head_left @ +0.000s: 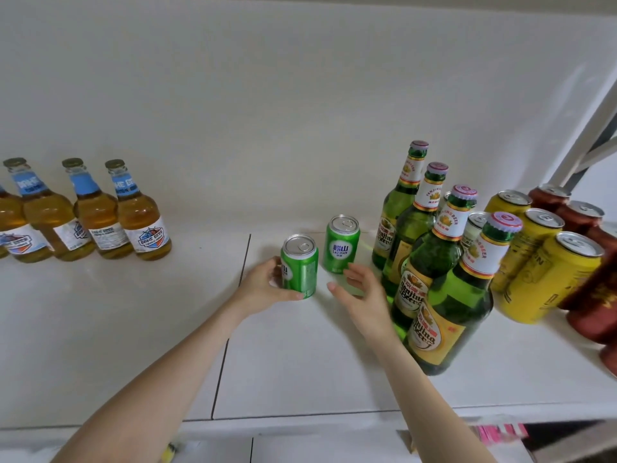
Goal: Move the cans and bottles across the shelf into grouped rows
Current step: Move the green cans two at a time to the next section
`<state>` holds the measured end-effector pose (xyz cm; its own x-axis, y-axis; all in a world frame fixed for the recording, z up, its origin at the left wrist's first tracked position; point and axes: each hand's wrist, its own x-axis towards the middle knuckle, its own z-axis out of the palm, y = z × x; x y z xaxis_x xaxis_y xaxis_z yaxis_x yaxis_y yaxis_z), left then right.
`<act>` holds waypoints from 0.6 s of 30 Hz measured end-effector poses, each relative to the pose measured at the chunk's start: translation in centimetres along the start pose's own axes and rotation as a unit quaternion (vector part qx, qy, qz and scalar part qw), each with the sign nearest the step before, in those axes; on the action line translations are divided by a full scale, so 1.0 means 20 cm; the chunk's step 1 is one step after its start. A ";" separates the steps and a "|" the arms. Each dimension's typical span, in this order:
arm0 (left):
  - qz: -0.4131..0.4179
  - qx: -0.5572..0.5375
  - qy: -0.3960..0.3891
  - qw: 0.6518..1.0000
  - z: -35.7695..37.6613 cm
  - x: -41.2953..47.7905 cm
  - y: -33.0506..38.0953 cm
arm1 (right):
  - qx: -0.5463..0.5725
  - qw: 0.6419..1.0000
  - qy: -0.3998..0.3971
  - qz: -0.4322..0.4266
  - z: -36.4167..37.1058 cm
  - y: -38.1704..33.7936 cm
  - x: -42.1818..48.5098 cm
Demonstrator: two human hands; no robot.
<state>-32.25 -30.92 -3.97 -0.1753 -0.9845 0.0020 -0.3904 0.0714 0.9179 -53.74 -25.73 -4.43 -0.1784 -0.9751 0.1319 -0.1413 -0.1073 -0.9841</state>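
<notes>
Here, two green cans at mid-shelf, one of them in hand

The left hand (267, 285) grips the near green can (299, 265) — thumb curled across its lower front, fingers wrapped round its left side. The can is upright with its base at the white shelf (300, 362); whether it is lifted clear cannot be told. The right hand (362, 292) is relaxed and holds nothing, with its fingers spread and slightly bent and its palm turned toward the left hand. It lies just to the right of the gripped can. Just beyond the right hand's fingertips stands the far green can (342, 243), upright, with its label facing the camera; whether a fingertip touches its base cannot be told. To the right of the right hand, close by its wrist, four green bottles (437, 259) with yellow labels stand in a row running front to back. Farther right are yellow cans (547, 272) in a row, and past those, red-brown cans (581, 213) at the edge of view. Well to the left of the left hand, amber bottles (137, 215) with blue neck labels stand grouped near the back wall.
</notes>
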 end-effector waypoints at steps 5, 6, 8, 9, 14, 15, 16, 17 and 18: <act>0.013 0.003 -0.025 1.000 0.12 -0.10 0.06 | 0.011 0.998 -0.054 -0.012 -0.02 -0.06 -0.05; 0.014 0.002 -0.033 0.999 0.15 -0.12 0.07 | 0.021 0.998 -0.058 -0.017 -0.02 -0.07 -0.05; 0.018 0.004 -0.049 0.999 0.20 -0.14 0.09 | 0.043 0.997 -0.060 -0.028 -0.04 -0.07 -0.06; 0.021 0.007 -0.054 0.998 0.23 -0.14 0.10 | 0.050 0.997 -0.059 -0.030 -0.05 -0.06 -0.06; 0.031 0.015 -0.048 0.998 0.32 -0.13 0.12 | 0.072 0.996 -0.033 -0.027 -0.10 -0.02 -0.07; 0.031 0.013 -0.042 0.999 0.33 -0.12 0.12 | 0.072 0.997 -0.027 -0.029 -0.11 -0.01 -0.06; 0.029 0.010 -0.038 0.999 0.34 -0.11 0.12 | 0.070 0.997 -0.021 -0.031 -0.11 -0.02 -0.05; 0.025 0.009 -0.034 0.999 0.35 -0.10 0.12 | 0.069 0.997 -0.016 -0.032 -0.11 -0.02 -0.05; 0.022 0.009 -0.032 0.999 0.36 -0.09 0.12 | 0.069 0.997 -0.014 -0.033 -0.10 -0.02 -0.04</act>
<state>-39.36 -27.75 -4.53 -0.2497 -0.9682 0.0156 -0.3972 0.1171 0.9102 -55.55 -24.53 -3.87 -0.1461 -0.9698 0.1953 -0.0155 -0.1951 -0.9807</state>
